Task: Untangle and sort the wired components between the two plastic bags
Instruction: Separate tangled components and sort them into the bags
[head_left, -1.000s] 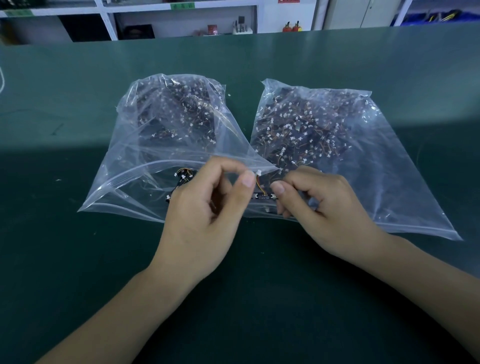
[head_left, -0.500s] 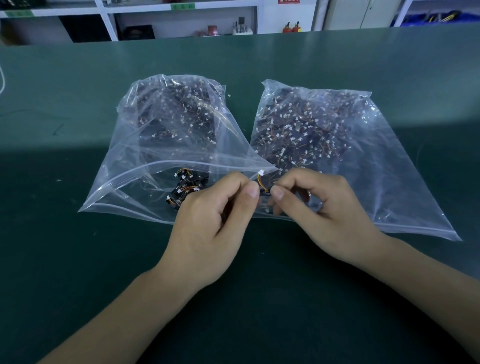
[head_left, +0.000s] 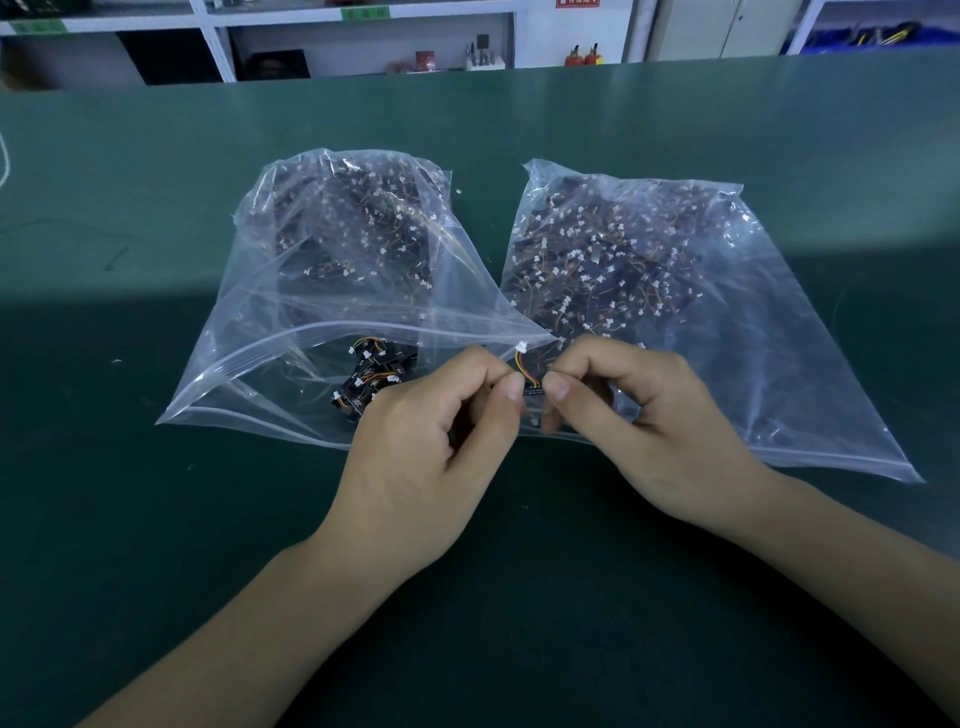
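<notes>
Two clear plastic zip bags lie side by side on the green table. The left bag (head_left: 270, 374) holds a heap of small black wired components at its far end and a few loose ones (head_left: 370, 382) near its mouth. The right bag (head_left: 769, 332) is packed with many of the same parts. Between the bag mouths, my left hand (head_left: 431, 447) and my right hand (head_left: 639, 431) pinch one wired component (head_left: 525, 370) from both sides. Its small black board sits between my fingertips, and its orange-yellow wires rise to a white connector.
The green table (head_left: 156, 519) stretches wide on every side of the bags. White shelving (head_left: 363, 41) with small items stands beyond the far edge. A white cable (head_left: 4, 161) shows at the left border.
My left hand has drawn in toward my right hand, and its fingertips have closed on the component's board. The connector now stands up between the two hands.
</notes>
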